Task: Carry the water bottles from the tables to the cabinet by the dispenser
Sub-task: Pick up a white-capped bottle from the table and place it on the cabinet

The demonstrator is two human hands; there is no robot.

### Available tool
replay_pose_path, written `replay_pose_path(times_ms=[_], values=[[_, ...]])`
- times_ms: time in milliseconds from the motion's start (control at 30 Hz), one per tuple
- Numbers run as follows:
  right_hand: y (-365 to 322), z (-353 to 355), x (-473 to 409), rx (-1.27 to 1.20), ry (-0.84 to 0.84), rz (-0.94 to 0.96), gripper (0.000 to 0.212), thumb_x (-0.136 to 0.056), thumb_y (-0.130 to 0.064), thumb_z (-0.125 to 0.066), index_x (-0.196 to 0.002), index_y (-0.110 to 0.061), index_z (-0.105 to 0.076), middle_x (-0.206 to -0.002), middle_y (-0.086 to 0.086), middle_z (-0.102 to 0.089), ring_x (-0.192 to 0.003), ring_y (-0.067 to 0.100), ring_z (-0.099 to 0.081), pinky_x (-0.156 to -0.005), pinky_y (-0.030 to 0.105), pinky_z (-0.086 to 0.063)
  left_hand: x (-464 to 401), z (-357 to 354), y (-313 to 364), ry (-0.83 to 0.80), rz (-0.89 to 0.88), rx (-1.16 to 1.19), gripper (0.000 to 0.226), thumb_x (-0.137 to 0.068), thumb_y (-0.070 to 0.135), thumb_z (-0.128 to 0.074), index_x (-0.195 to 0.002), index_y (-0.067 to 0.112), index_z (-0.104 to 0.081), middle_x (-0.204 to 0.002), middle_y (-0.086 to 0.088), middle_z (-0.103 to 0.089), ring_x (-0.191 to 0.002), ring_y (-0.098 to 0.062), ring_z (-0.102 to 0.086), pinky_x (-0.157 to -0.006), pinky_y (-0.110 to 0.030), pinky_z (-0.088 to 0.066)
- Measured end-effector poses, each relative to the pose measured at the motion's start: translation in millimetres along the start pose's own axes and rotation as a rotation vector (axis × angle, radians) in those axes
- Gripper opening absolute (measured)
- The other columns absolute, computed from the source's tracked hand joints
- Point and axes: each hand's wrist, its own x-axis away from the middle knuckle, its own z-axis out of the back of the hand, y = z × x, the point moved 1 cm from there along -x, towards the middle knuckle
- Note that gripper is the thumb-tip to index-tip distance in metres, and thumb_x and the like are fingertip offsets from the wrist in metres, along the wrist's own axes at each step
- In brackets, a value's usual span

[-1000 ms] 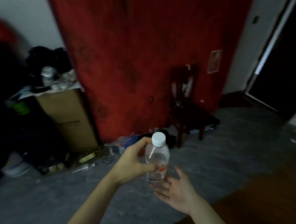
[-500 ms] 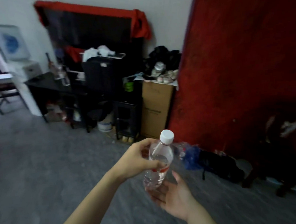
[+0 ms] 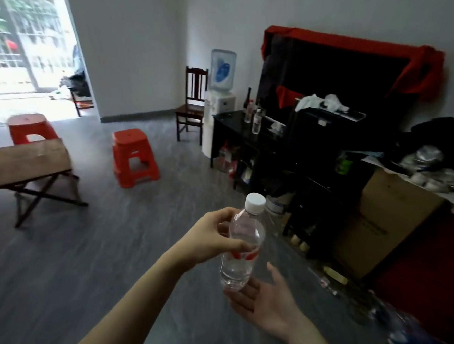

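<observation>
A clear water bottle with a white cap and a red label is upright in front of me. My left hand grips its upper body from the left. My right hand lies open, palm up, under the bottle's base, and its fingers touch the base. Ahead to the right stands the black cabinet with bottles on top, next to the white water dispenser with its blue jug.
A wooden folding table stands at the left with two red plastic stools near it. A dark wooden chair is by the dispenser. A cardboard box and floor clutter lie at the right. Grey floor stretches between me and the cabinet.
My view has swung left from the red wall to the cabinet, dispenser, stools and table. Both hands keep the same hold on the bottle.
</observation>
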Motion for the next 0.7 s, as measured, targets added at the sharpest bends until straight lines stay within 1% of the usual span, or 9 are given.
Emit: replay_pose_path(times_ms=[167, 400, 467, 567, 633, 700], values=[[-12.5, -24.5, -23.7, 0.056, -0.047, -0.046, 0.074, -0.093, -0.063, -0.037, -0.123, 0.001, -0.061, -0.110, 0.024, -0.070, -0.087, 0.035, -0.072, -0.077, 0.040, -0.049, -4.9, 24.1, 4.3, 0.104, 0.006, -0.009, 0.048, -0.077, 0.000, -0.083, -0.119, 0.014, -0.066, -0.111, -0.009, -0.075, -0.106, -0.023, -0.072, -0.092, -0.043, -0.060], [-49.4, -13.8, -44.8, 0.074, -0.073, -0.057, 0.071, -0.094, -0.062, -0.037, -0.114, 0.001, -0.064, -0.106, 0.022, -0.072, -0.084, 0.034, -0.073, -0.079, 0.040, -0.049, -36.6, 14.6, 5.9, 0.143, 0.002, 0.012, 0.051, -0.075, 0.002, -0.085, -0.120, 0.017, -0.065, -0.113, -0.005, -0.075, -0.108, -0.021, -0.072, -0.095, -0.043, -0.059], [-58.8, -7.0, -52.5, 0.080, -0.068, -0.070, 0.070, -0.094, -0.061, -0.037, -0.115, 0.001, -0.064, -0.107, 0.023, -0.072, -0.085, 0.034, -0.072, -0.080, 0.041, -0.049, -48.2, 8.7, 4.7, 0.153, -0.001, 0.013, 0.055, -0.071, 0.010, -0.088, -0.120, 0.018, -0.065, -0.113, -0.003, -0.074, -0.108, -0.021, -0.071, -0.095, -0.043, -0.059], [-69.8, 1.0, -63.9, 0.103, -0.079, -0.094, 0.069, -0.095, -0.060, -0.037, -0.115, 0.000, -0.064, -0.107, 0.023, -0.072, -0.085, 0.033, -0.072, -0.080, 0.041, -0.049, -63.3, 2.0, 0.9, 0.181, -0.002, 0.020, 0.067, -0.059, 0.029, -0.090, -0.120, 0.019, -0.064, -0.113, -0.002, -0.074, -0.108, -0.020, -0.072, -0.092, -0.040, -0.060], [-76.9, 3.7, -73.5, 0.105, -0.069, -0.109, 0.069, -0.095, -0.060, -0.037, -0.116, 0.000, -0.064, -0.107, 0.022, -0.072, -0.085, 0.033, -0.072, -0.080, 0.040, -0.049, -73.0, 0.2, -3.9, 0.192, 0.005, 0.017, 0.068, -0.058, 0.031, -0.089, -0.119, 0.018, -0.064, -0.113, -0.002, -0.074, -0.107, -0.020, -0.072, -0.091, -0.039, -0.060], [-82.3, 4.1, -83.0, 0.102, -0.065, -0.130, 0.069, -0.095, -0.061, -0.037, -0.117, -0.001, -0.064, -0.108, 0.021, -0.072, -0.087, 0.033, -0.072, -0.080, 0.040, -0.049, -82.2, 2.1, -8.3, 0.193, 0.022, 0.011, 0.063, -0.063, 0.023, -0.090, -0.119, 0.018, -0.064, -0.113, -0.003, -0.074, -0.107, -0.020, -0.072, -0.092, -0.040, -0.060]])
